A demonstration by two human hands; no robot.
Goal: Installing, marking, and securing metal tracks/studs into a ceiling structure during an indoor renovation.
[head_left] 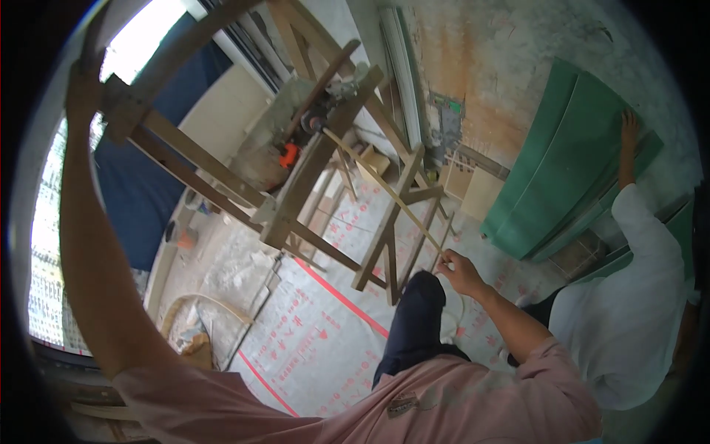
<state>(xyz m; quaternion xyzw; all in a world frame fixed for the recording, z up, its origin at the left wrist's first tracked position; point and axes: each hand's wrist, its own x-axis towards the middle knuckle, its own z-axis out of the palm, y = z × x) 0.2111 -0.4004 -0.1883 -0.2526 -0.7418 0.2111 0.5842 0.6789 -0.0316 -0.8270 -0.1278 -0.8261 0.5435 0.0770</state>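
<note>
My left arm reaches up along the left side, and my left hand (84,92) is closed on the end of a wooden trestle (174,137); its fingers are partly lost in the dark rim. In front of my raised knee, my right hand (462,275) pinches the near end of a long thin tan strip (384,185). The strip slants up and left to the trestle's top, where its far end meets a round dark tool part (313,122). Beside that part, an orange piece (289,155) shows on the trestle. Beneath the strip stands a lower wooden stand (392,229).
At right, a co-worker in a white top (621,296) has a hand (629,129) on tall green boards (562,155) leaning against the stained wall. Printed white sheeting (318,340) with red tape covers the floor. Bags and debris (196,337) lie by the window at left.
</note>
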